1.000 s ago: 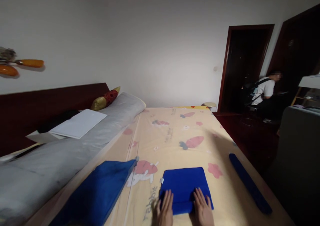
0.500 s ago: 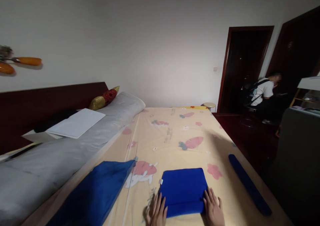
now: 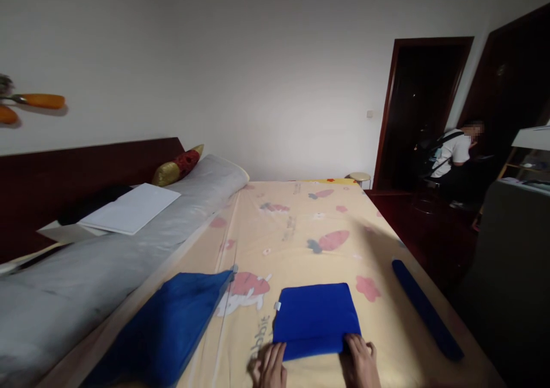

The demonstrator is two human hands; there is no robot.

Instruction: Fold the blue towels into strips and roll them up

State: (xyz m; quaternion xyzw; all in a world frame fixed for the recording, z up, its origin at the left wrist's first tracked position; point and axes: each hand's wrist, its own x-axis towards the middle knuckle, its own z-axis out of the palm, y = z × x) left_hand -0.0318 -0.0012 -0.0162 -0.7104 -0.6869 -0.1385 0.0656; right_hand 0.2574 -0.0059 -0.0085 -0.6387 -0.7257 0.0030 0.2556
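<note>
A blue cloth (image 3: 315, 310), folded into a rough rectangle, lies in front of me with a narrow folded strip along its near edge and a small white tag at its left side. At the near left corner, my left hand (image 3: 272, 365) has its fingers curled over the strip, thumb hidden. My right hand (image 3: 361, 359) grips the near right corner in the same way, fingertips on top of the fold. Left of them lies a larger spread blue cloth (image 3: 167, 319). A long, narrow blue rolled cloth (image 3: 427, 310) rests near the bed's right edge.
The bed's patterned sheet (image 3: 292, 250) lies under everything. A rolled grey mattress (image 3: 129, 256) runs along the headboard (image 3: 86, 164), with a white board (image 3: 131, 207) on it. A person (image 3: 451, 153) with a backpack sits by the door. A dark cabinet (image 3: 507, 273) stands at right.
Both hands have moved from the cloth's sides to its near corners, and their fingers now curl over the near fold. The view has shifted slightly.
</note>
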